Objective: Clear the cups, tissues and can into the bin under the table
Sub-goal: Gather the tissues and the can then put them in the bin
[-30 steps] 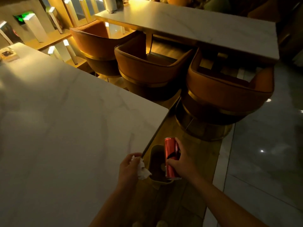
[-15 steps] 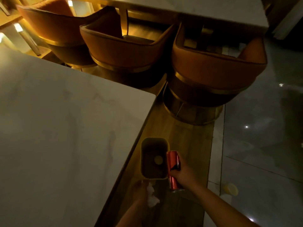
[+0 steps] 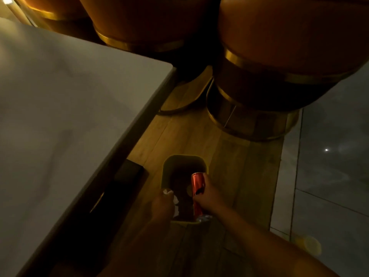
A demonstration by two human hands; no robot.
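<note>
A small rectangular bin stands on the wooden floor beside the table's edge, its mouth open towards me. My right hand grips a red can, held over the bin's right side with its silver end low. My left hand is closed on crumpled white tissue over the bin's near left rim. A pale round item lies inside the bin, dim and unclear.
The white marble table fills the left. A dark table leg stands under its edge. Orange chairs with gold bases crowd the far side. Grey tiled floor lies right.
My view has dropped closer to the floor. Both hands have moved from the bin's near side to over its opening, still holding the can and the tissue.
</note>
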